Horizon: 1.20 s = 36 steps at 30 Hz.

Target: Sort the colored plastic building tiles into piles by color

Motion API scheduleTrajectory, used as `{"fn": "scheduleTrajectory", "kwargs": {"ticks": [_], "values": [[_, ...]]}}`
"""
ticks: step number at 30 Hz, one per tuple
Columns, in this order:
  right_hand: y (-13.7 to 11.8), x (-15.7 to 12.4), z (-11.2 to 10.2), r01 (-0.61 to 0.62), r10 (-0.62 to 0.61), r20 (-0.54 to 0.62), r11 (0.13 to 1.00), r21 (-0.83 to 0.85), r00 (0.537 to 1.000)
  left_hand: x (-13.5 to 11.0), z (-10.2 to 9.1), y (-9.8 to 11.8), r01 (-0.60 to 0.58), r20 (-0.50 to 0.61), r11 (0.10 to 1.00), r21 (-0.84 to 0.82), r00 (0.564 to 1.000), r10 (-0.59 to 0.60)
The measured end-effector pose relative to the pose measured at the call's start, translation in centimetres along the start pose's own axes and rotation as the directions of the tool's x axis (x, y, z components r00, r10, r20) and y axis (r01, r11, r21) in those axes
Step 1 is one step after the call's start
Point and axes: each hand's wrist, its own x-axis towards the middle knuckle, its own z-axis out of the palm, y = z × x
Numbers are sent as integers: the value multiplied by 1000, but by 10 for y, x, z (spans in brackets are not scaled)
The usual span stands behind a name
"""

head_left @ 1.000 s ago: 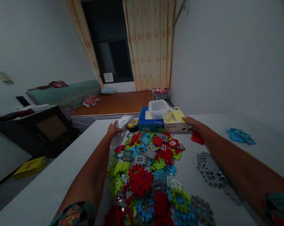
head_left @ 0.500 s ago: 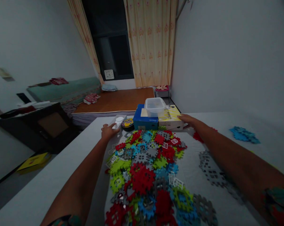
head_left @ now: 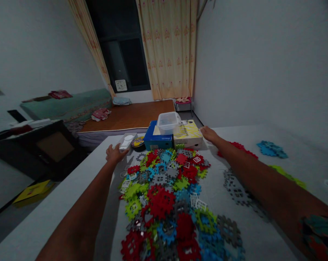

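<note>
A mixed pile of gear-edged plastic building pieces (head_left: 161,201) in red, blue, lime, grey and white lies on the white table. At its far end stands a row of boxes. My left hand (head_left: 116,153), fingers spread, is at the near left side of a small white tray (head_left: 127,142) with round white items in it. My right hand (head_left: 209,134) has its fingers stretched toward the right edge of a yellow and white box (head_left: 190,134); whether they touch it is unclear. Between them sit a round black tin (head_left: 138,143), a blue box (head_left: 159,141) and a clear plastic tub (head_left: 168,123) on top.
Right of the pile lie separate groups of red pieces (head_left: 238,148), blue pieces (head_left: 272,149), grey pieces (head_left: 237,190) and lime pieces (head_left: 287,175). A dark cabinet (head_left: 41,145) stands left of the table, with a yellow box (head_left: 33,193) on the floor. A bed (head_left: 131,116) is beyond.
The view has turned slightly right, so the boxes and pile appear further left. My right hand's fingers sit less over the yellow box's edge. Both hands stay at the row's ends.
</note>
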Motion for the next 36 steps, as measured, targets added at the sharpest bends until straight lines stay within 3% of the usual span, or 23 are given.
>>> {"fn": "scheduleTrajectory", "kwargs": {"ticks": [1,3,5,7,11,17,21,25,28,31,36], "values": [[1,-5,0,32,-33,-21,998,-48,999,-7,-2,0,-27,-24,1000,-9,999,27],[2,-21,4,134,-128,47,977,-168,991,-24,-7,1,-123,-37,992,-20,992,122],[2,-43,14,267,-210,215,921,-284,954,-45,-12,6,-247,-11,968,-47,969,247],[-1,-67,28,342,-217,360,878,-334,908,-69,-17,16,-348,14,930,-118,936,353],[-12,-107,52,431,-276,410,829,-357,869,-114,-26,39,-391,17,850,-353,906,424],[-12,-133,50,406,-368,230,902,-145,901,-151,-36,49,-279,8,788,-550,941,339],[3,-136,34,232,-256,155,960,155,954,-160,-32,34,-239,-109,796,-557,971,215],[11,-141,25,30,-139,221,900,434,965,-164,-18,14,-198,-162,780,-593,979,124],[8,-149,22,16,-129,211,883,469,969,-164,-10,5,-156,-168,778,-609,984,66],[2,-157,20,146,-222,111,872,467,969,-164,-8,4,-135,-185,792,-595,982,29],[2,-167,18,187,-317,321,907,376,892,-163,-9,9,-111,-175,798,-593,985,8]]}}
